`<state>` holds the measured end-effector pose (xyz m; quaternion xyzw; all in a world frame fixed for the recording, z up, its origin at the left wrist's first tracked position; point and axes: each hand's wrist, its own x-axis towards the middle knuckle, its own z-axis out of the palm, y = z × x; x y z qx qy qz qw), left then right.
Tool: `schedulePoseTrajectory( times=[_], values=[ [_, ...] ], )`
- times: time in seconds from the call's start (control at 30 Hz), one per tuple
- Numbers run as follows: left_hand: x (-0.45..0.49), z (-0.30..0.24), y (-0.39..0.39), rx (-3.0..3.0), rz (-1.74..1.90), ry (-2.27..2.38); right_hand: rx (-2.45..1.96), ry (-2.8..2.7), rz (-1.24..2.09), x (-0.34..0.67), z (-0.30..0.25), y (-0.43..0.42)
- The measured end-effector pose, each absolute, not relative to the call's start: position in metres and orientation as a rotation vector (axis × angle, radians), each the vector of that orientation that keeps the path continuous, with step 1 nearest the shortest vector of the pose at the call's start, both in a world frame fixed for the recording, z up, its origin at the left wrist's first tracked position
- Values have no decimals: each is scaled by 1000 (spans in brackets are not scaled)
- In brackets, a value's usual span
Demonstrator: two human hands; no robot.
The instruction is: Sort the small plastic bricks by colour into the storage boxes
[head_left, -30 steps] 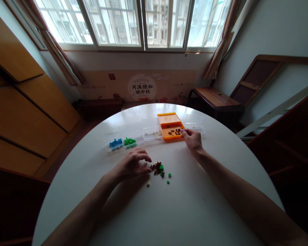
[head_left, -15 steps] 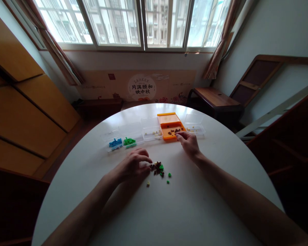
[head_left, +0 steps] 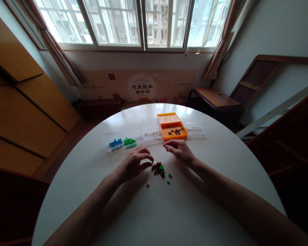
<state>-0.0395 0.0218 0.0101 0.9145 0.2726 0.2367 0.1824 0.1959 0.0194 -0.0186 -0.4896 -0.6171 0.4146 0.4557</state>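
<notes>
Much tabletop spread toward its curved edge.
Left hand pinched a brown brick; right hand lay near the orange box, grip indiscernible.

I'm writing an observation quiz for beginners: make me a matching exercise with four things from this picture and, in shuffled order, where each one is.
Column one
1. blue pieces
2. orange box
3. left hand
4. right hand

Column two
A. at the left edge of the mixed pile
B. in the leftmost clear box
C. just on the near side of the orange box
D. directly left of the rightmost clear box

Pairs: 1-B, 2-D, 3-A, 4-C
</notes>
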Motion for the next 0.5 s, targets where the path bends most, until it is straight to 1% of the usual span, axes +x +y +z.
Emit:
schedulePoseTrajectory(
  times=[0.17, 0.3, 0.4, 0.5],
  values=[
    [-32, 14, 18, 2607, 905, 794, -1025, -1624, 1371, 179, -9, 2],
    [-27, 17, 12, 2619, 1012, 780, -906, -1481, 1601, 171, -6, -6],
    [-25, 17, 11, 2642, 1038, 777, -909, -1392, 1655, 167, -5, -9],
    [-25, 15, 12, 2669, 1039, 789, -924, -1411, 1600, 167, -6, -7]
  ],
)
